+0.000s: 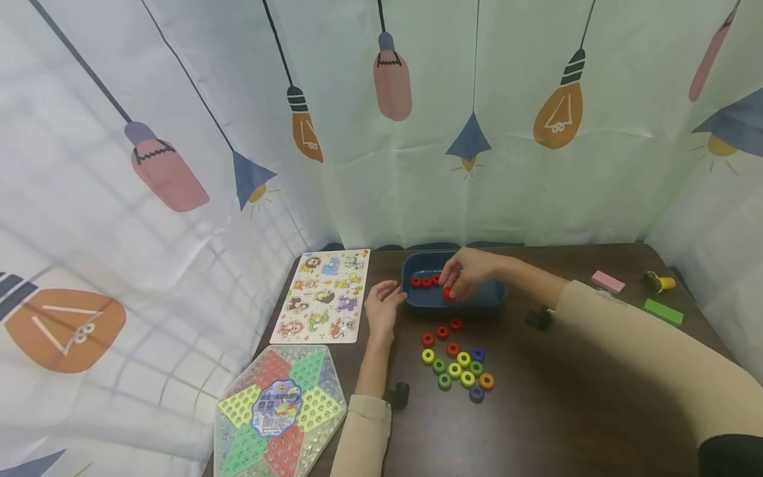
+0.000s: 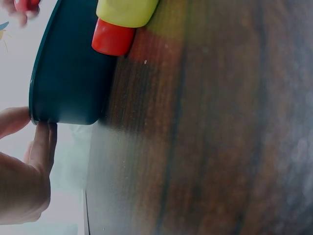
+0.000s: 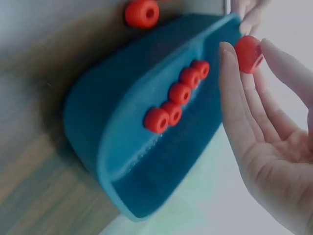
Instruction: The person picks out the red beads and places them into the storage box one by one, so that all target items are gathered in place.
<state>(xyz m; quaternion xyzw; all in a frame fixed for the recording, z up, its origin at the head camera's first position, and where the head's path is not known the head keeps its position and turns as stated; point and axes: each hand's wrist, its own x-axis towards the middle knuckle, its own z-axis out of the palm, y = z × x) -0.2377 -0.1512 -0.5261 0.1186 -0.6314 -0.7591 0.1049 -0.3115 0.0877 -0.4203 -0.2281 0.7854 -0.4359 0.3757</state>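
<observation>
My right hand [image 1: 471, 270] is over a dark blue tray [image 1: 411, 307], pinching a red ring-shaped bead [image 3: 249, 54] between thumb and fingertips. Inside the tray, several red beads [image 3: 180, 93] lie in a row along one side. My left hand [image 1: 383, 308] is at the tray's left end, its fairly straight fingers [image 2: 43, 147] touching the outside near the rim. On the table in front of the tray lie loose beads: red ones [image 1: 442, 332] nearest it, then yellow [image 1: 455, 370], green [image 1: 444, 381], blue [image 1: 477, 394] and orange [image 1: 487, 381] ones.
Left of my left arm lie an animal picture board [image 1: 324, 298] and a hexagonal game board [image 1: 280, 411]. At the table's right are a pink block [image 1: 608, 281], a green block [image 1: 663, 312] and a yellow-and-black item [image 1: 660, 282]. A patterned curtain [image 1: 417, 179] hangs behind the table.
</observation>
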